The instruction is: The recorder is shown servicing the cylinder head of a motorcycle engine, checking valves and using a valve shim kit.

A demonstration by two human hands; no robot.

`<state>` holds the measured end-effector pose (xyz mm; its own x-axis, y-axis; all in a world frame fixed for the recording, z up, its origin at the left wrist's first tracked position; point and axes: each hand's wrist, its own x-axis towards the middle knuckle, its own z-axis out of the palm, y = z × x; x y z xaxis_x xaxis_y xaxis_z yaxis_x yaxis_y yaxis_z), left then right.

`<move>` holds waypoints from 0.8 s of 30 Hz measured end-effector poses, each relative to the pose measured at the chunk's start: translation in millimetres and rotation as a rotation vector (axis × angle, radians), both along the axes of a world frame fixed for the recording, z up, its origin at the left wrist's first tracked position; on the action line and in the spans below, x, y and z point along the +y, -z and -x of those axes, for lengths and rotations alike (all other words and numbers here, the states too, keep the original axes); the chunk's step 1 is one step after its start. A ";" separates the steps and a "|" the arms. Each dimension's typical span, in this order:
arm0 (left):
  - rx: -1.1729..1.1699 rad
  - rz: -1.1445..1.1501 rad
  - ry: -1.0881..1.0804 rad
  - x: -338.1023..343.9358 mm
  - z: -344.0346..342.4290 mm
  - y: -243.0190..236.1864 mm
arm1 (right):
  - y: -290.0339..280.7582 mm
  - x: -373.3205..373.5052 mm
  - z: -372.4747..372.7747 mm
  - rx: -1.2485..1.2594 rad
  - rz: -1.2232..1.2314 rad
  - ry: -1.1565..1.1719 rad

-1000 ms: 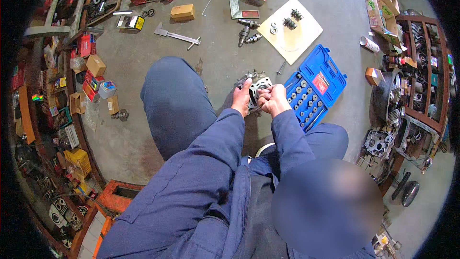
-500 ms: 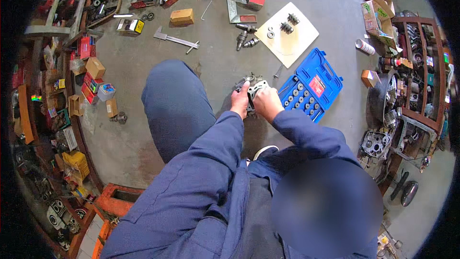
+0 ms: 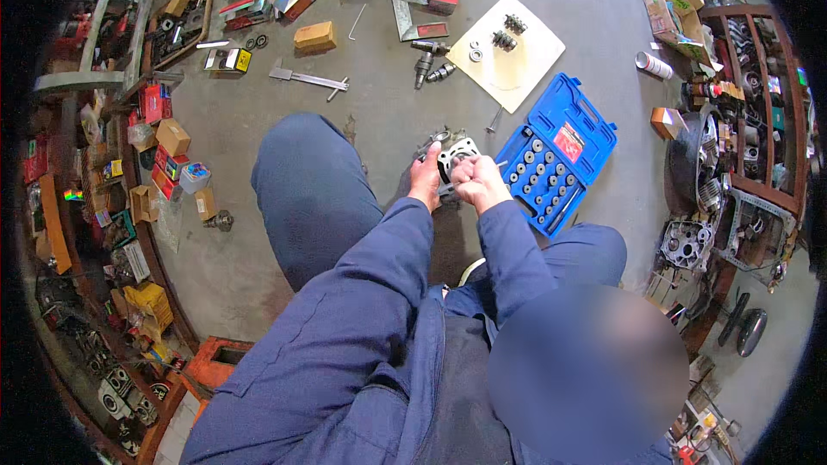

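Note:
Between my knees is a light metal engine cylinder head point(image 3: 448, 158). My left hand point(image 3: 425, 179) is closed round its left side, thumb on top. My right hand point(image 3: 479, 181) is a fist over its right part, wrapped round a tool with a thin metal bar point(image 3: 502, 163) that sticks out at the right. Fingers hide the rest of the tool and where it meets the head. Just right of the fist lies an open blue case point(image 3: 594, 145) with several round grey cutters point(image 3: 540, 169) in its slots.
A cream board point(image 3: 495, 77) carrying gears lies ahead, with shafts point(image 3: 424, 69) beside it. A caliper point(image 3: 306, 78), a small brown box point(image 3: 315, 37) and a steel square point(image 3: 398, 2) lie on the floor. Racks of parts point(image 3: 758, 112) line both sides.
My right fist has turned over the cylinder head, and its forearm has swung inward to a more upright line. The tool's bar now shows beside the fist. My left hand keeps its hold.

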<state>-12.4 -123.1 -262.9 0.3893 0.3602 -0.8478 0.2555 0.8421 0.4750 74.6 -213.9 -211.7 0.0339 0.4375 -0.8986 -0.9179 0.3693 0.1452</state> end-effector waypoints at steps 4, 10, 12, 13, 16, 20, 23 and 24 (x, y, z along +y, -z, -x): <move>0.013 0.055 0.050 -4.7 -5.0 -26.5 | -29.3 -5.4 15.0 0.103 0.118 0.592; -0.138 0.094 0.113 5.9 11.0 -24.6 | -155.2 -62.3 15.5 -0.462 0.165 0.063; -0.111 0.029 0.152 14.2 19.6 3.2 | -146.6 -65.0 -2.0 -0.790 0.349 -0.205; -0.119 0.030 0.163 9.8 15.3 2.3 | -136.1 -71.0 -15.9 -0.939 0.424 -0.307; -0.070 -0.062 0.162 -8.7 -3.5 -43.0 | -80.5 -101.6 -52.3 -1.147 0.606 -0.705; -0.192 -0.012 0.150 -0.9 -14.2 -89.6 | -73.0 -99.8 -59.4 -1.224 0.522 -0.822; -0.309 0.057 0.185 -0.4 -23.8 -156.5 | -118.3 -89.8 -49.2 -1.280 0.410 -0.612; -0.348 0.126 0.215 -4.5 -26.1 -181.4 | -136.4 -95.3 -47.3 -1.392 0.349 -0.589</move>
<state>13.7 -127.6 -81.5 0.7148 0.1416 -0.6849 0.2747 0.8438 0.4611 121.9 -309.2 -75.3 0.8042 0.4719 -0.3614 -0.2730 -0.2469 -0.9298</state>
